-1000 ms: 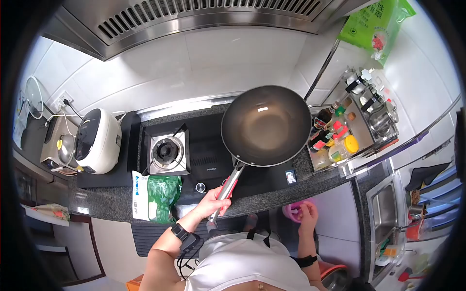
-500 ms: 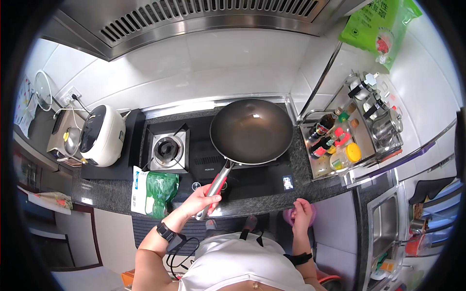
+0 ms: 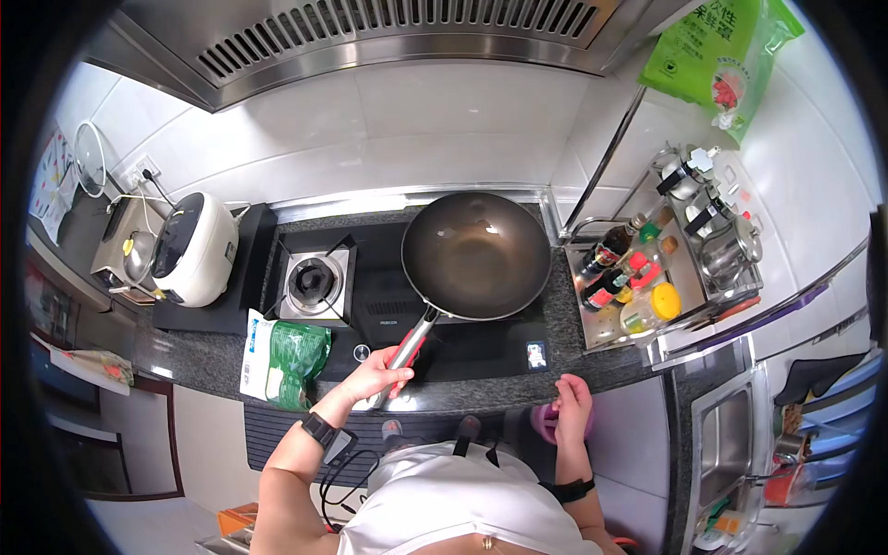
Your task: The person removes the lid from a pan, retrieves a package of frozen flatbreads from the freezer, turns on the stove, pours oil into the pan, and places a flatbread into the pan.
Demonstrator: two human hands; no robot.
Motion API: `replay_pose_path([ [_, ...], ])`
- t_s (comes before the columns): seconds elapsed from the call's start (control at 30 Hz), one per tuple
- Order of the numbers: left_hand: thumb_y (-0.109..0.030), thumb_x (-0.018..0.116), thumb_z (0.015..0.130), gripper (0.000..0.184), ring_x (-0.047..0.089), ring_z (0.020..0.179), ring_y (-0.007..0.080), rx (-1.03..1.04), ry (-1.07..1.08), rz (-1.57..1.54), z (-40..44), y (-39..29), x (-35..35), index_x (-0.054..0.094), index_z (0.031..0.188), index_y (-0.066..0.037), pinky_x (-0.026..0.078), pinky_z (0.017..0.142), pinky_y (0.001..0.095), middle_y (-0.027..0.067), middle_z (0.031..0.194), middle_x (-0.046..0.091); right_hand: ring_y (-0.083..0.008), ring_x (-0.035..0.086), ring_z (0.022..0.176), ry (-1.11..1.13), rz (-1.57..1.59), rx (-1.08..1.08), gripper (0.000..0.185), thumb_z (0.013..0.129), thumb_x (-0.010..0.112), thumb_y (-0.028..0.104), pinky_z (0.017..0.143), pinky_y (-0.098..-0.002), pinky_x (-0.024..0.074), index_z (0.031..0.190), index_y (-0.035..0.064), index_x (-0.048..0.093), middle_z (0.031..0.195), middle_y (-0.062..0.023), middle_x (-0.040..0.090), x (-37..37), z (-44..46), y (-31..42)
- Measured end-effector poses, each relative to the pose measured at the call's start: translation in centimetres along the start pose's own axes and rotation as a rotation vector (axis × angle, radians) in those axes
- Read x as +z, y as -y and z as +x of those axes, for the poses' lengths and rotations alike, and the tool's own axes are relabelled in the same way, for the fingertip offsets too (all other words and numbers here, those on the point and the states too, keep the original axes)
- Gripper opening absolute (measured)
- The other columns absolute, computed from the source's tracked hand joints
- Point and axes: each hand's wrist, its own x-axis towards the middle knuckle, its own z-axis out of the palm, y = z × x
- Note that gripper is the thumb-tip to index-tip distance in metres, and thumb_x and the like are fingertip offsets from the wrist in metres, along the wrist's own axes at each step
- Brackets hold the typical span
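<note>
A dark wok [image 3: 476, 257] rests over the right side of the black stove [image 3: 393, 324], and its inside looks bare. My left hand [image 3: 381, 373] is wrapped round the wok's silver and red handle [image 3: 407, 351], which points down toward my body. Out past the counter's front edge, my right hand [image 3: 573, 400] is raised with its fingers curled together; whether anything small is between them is hidden. Below that hand is a pink round object [image 3: 546, 424]. A green and white bag [image 3: 287, 361] lies at the stove's left front, beside the bare left burner [image 3: 315, 282].
A white rice cooker [image 3: 208, 250] stands at the left. Sauce bottles and a yellow-lidded jar [image 3: 652, 310] fill a metal rack at the right, with a steel pot [image 3: 729, 252] behind. A sink [image 3: 724, 449] is at the far right, and a range hood [image 3: 398, 42] hangs above.
The wok has moved slightly left and down onto the stove's right side, with my left hand still on its handle. My right hand has shifted a little left, its fingers still curled.
</note>
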Motion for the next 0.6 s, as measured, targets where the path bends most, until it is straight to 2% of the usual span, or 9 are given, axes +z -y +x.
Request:
replay_pose_path([
  [0.27, -0.011, 0.065, 0.089, 0.024, 0.051, 0.049, 0.0096, -0.091, 0.023, 0.091, 0.3, -0.5, -2.6, 0.051, 0.107, -0.004, 0.046, 0.047, 0.0252, 0.001, 0.066, 0.055, -0.0035, 0.044, 0.051, 0.003, 0.017, -0.032, 0.011, 0.089, 0.059, 0.005, 0.047, -0.0183, 0.0384, 0.1, 0.0037, 0.06, 0.073, 0.0007, 0.057, -2.1, 0.6, 0.1],
  [0.3, -0.013, 0.068, 0.087, 0.027, 0.052, 0.051, 0.0099, -0.122, -0.011, 0.129, 0.1, -1.3, -2.5, 0.05, 0.106, -0.003, 0.047, 0.049, 0.0251, 0.0012, 0.069, 0.055, -0.0035, 0.044, 0.051, 0.006, 0.013, -0.03, 0.011, 0.089, 0.059, 0.005, 0.047, -0.0183, 0.0384, 0.1, 0.0037, 0.06, 0.073, 0.0007, 0.057, -2.2, 0.6, 0.1],
  [0.37, -0.015, 0.071, 0.085, 0.034, 0.054, 0.053, 0.0103, -0.006, -0.15, 0.425, -0.1, -1.9, -2.5, 0.051, 0.11, -0.003, 0.048, 0.051, 0.0242, 0.0017, 0.072, 0.057, -0.0028, 0.043, 0.05, -0.014, 0.04, -0.019, 0.01, 0.087, 0.061, 0.003, 0.043, -0.0178, 0.0349, 0.097, 0.004, 0.06, 0.072, 0.0022, 0.053, -2.3, 0.6, 0.2],
  [0.4, -0.018, 0.074, 0.081, 0.044, 0.056, 0.056, 0.0095, 0.005, -0.228, 0.443, -0.3, -2.3, -2.4, 0.052, 0.116, -0.004, 0.049, 0.052, 0.0246, 0.0037, 0.076, 0.059, -0.0028, 0.043, 0.05, -0.012, 0.036, -0.016, 0.01, 0.087, 0.061, 0.003, 0.043, -0.0178, 0.0349, 0.097, 0.004, 0.06, 0.072, 0.0022, 0.053, -2.5, 0.6, 0.2],
  [0.43, -0.022, 0.073, 0.082, 0.052, 0.065, 0.068, 0.0197, -0.042, -0.344, 0.696, -1.0, -3.7, -1.3, 0.05, 0.125, -0.005, 0.053, 0.064, 0.0321, 0.0126, 0.086, 0.066, -0.0028, 0.043, 0.05, 0.0, 0.046, -0.021, 0.01, 0.087, 0.061, 0.003, 0.043, -0.0179, 0.0349, 0.097, 0.004, 0.06, 0.071, 0.0022, 0.053, -2.7, 0.6, 0.1],
  [0.5, -0.027, 0.069, 0.082, 0.058, 0.067, 0.091, 0.0314, 0.129, -0.532, 1.06, -1.1, -2.9, -1.4, 0.047, 0.131, -0.006, 0.051, 0.08, 0.0387, 0.0201, 0.099, 0.067, -0.0029, 0.043, 0.05, 0.018, 0.054, -0.023, 0.01, 0.087, 0.061, 0.002, 0.043, -0.018, 0.0348, 0.097, 0.004, 0.06, 0.071, 0.0023, 0.053, -2.9, 0.7, -0.2],
  [0.53, -0.03, 0.066, 0.084, 0.059, 0.06, 0.105, 0.0368, 0.104, -0.523, 0.971, -1.3, -3.1, -1.3, 0.046, 0.134, -0.007, 0.047, 0.089, 0.041, 0.0229, 0.106, 0.064, -0.0028, 0.043, 0.05, 0.025, 0.061, -0.029, 0.01, 0.087, 0.061, 0.002, 0.043, -0.018, 0.0347, 0.097, 0.0039, 0.06, 0.071, 0.0023, 0.053, -3.1, 0.8, -0.4],
  [0.6, -0.029, 0.066, 0.084, 0.058, 0.061, 0.103, 0.0362, 0.104, -0.529, 0.961, -1.4, -3.1, -1.5, 0.047, 0.134, -0.007, 0.047, 0.088, 0.0407, 0.0227, 0.106, 0.064, -0.0028, 0.043, 0.05, 0.031, 0.07, -0.034, 0.01, 0.087, 0.061, 0.003, 0.043, -0.018, 0.0345, 0.097, 0.0039, 0.06, 0.07, 0.0024, 0.053, -3.2, 0.7, -0.6],
])
